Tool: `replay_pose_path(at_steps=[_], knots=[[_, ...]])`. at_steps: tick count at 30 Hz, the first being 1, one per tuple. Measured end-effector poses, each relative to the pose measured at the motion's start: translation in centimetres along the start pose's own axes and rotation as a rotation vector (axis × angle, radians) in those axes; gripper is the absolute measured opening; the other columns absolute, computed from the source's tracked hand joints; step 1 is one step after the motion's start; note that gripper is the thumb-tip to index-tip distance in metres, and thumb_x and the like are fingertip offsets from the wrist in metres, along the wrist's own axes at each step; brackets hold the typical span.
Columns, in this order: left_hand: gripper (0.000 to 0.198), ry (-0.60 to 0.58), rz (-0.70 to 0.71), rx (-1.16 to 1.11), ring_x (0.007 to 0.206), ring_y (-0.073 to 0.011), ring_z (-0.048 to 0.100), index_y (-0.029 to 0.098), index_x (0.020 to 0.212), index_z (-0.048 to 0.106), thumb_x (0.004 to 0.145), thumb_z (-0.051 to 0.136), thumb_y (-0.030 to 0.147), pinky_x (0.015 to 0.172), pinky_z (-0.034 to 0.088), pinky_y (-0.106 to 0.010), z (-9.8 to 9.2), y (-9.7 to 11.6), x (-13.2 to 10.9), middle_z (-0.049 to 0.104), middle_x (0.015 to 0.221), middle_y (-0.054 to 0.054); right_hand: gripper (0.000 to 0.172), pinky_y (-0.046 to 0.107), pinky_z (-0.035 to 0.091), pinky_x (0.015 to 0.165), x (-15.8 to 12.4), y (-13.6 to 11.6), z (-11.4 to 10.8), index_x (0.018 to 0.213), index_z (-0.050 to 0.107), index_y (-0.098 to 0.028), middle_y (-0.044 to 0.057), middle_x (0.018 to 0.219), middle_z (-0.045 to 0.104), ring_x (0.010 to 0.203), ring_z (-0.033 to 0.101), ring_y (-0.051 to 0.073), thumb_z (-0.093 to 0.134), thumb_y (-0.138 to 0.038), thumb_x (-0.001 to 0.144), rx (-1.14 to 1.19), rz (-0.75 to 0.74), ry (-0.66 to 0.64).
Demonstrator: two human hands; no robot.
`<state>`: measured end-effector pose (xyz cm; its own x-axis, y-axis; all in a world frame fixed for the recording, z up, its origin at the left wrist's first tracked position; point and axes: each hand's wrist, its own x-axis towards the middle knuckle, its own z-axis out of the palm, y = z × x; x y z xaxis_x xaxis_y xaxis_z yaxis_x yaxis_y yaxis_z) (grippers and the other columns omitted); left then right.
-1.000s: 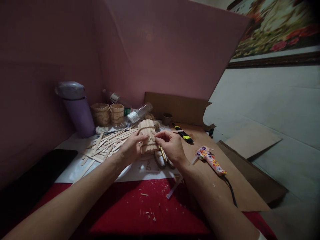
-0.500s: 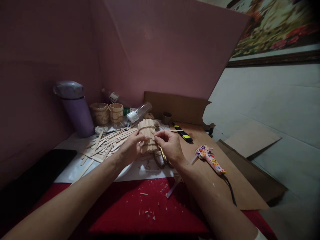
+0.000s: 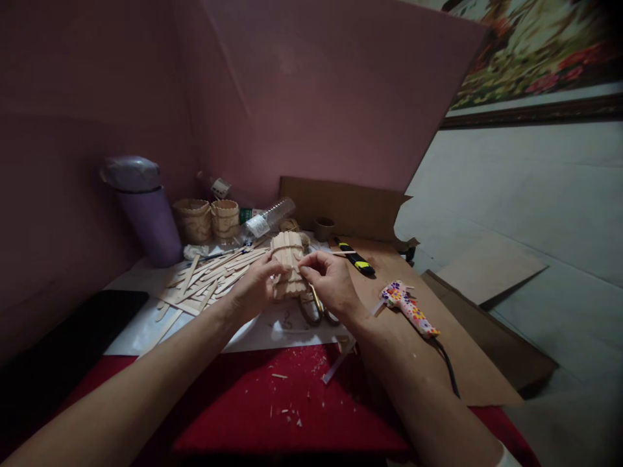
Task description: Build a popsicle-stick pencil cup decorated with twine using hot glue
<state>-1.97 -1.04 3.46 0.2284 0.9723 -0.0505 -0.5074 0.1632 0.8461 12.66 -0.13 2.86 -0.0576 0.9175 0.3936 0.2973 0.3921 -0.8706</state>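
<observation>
A small cup-shaped holder made of wooden craft sticks (image 3: 288, 263), with twine around its upper part, is held above the white paper. My left hand (image 3: 257, 280) grips it from the left, thumb across its front. On its right side, my right hand (image 3: 327, 275) has thumb and forefinger pinched together against the surface; whatever lies between those fingertips is too small to make out. Scissors with gold-coloured handles (image 3: 317, 308) rest just below, partly hidden by the holder and my right hand. A thin pale stick (image 3: 344, 252) shows behind my right knuckles.
Loose craft sticks (image 3: 214, 275) spread at left. Behind them stand two stick cups (image 3: 225, 219), a purple bottle (image 3: 150, 224) and a tilted plastic bottle (image 3: 270, 219). On cardboard at right lie a utility knife (image 3: 357, 259) and a flower-patterned glue gun (image 3: 409, 308). Scraps dot the red cloth (image 3: 272, 408).
The view has shifted very slightly. Both hands keep nearly the same places on the stick holder, with only a small movement of the right fingers.
</observation>
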Motion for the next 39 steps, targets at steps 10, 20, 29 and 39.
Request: replay_pose_path(at_steps=[10,20,29,39], knots=[[0.040,-0.013,0.024,0.032,0.078,-0.0193,0.068,0.014,0.105,0.061,0.065,0.064,0.006,0.066,0.062,-0.034,-0.1,-0.3,0.2,0.069,0.094,-0.007,0.010,0.029,0.043,0.068,-0.6,-0.3,0.1,0.074,0.067,-0.018,0.001,0.071,0.066,0.069,0.058,0.016,0.058,-0.014,0.078,-0.101,-0.068,-0.009],[0.040,0.099,0.046,0.039,0.069,-0.0180,0.068,0.014,0.099,0.061,0.060,0.071,0.008,0.060,0.061,-0.031,-0.6,-1.2,0.8,0.071,0.085,-0.006,0.012,0.028,0.043,0.069,-0.9,-0.2,0.5,0.076,0.064,-0.020,0.001,0.074,0.066,0.072,0.058,0.016,0.057,-0.011,0.080,-0.169,-0.143,0.003],[0.032,0.103,0.026,0.002,0.063,-0.0175,0.065,0.013,0.091,0.066,0.059,0.066,0.008,0.054,0.060,-0.032,-0.1,-0.3,0.4,0.070,0.077,-0.004,0.012,0.030,0.045,0.074,-0.7,0.4,0.7,0.084,0.067,-0.019,0.004,0.083,0.069,0.081,0.062,0.018,0.055,-0.019,0.086,-0.090,-0.143,0.018],[0.023,0.032,0.000,-0.055,0.069,-0.0194,0.068,0.011,0.087,0.070,0.064,0.068,0.012,0.060,0.059,-0.030,-1.0,-0.5,0.6,0.072,0.080,-0.009,0.027,0.029,0.047,0.073,-1.5,0.8,0.6,0.097,0.072,-0.023,0.005,0.089,0.060,0.081,0.059,0.018,0.054,-0.008,0.082,-0.336,-0.475,-0.013]])
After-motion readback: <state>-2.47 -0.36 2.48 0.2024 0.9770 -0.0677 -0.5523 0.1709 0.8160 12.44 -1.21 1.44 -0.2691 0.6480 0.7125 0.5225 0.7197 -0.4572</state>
